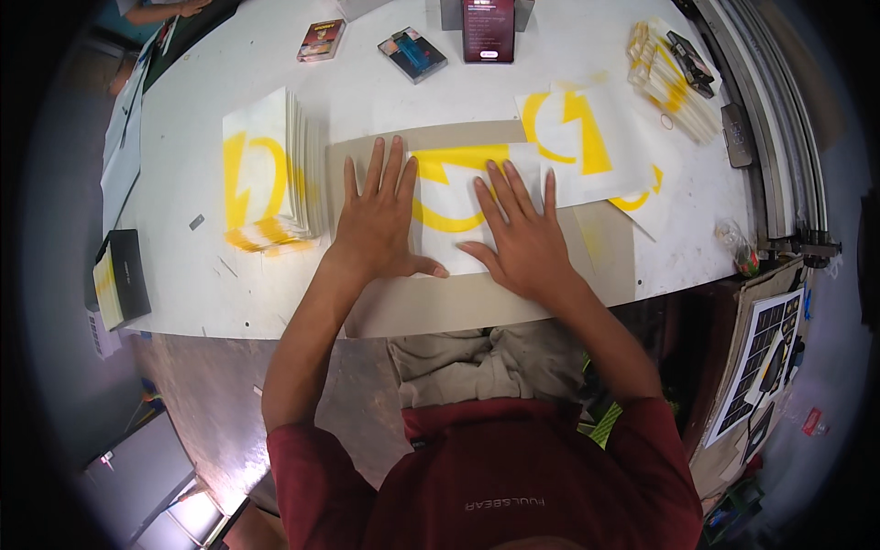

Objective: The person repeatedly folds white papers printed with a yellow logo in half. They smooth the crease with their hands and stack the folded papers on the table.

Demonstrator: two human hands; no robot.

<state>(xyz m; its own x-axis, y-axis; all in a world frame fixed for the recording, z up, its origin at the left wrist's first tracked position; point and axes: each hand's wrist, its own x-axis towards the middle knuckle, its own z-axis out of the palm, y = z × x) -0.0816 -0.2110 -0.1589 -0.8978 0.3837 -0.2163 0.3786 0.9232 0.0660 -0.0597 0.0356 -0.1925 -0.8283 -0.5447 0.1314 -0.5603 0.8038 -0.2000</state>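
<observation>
A white paper piece with a yellow printed shape [438, 246] lies on a beige cardboard sheet [412, 307] at the table's near edge. My left hand [378, 225] lies flat with fingers stretched out, along the paper's left edge and partly on the cardboard. On the paper's right part rests my right hand [527, 240], palm down and fingers spread. Neither hand grips anything. Just beyond my right hand are more white sheets with yellow print [632, 156], overlapping one another. Left of the cardboard stands a thick stack of folded white and yellow paper [261, 174].
At the far side are a phone [489, 32], a dark flat box [412, 55] and a small red box [322, 41]. A paper bundle [665, 78] lies far right, near a metal rail [770, 119]. A black box [124, 275] sits at the left edge. Another person's hand [191, 7] shows far left.
</observation>
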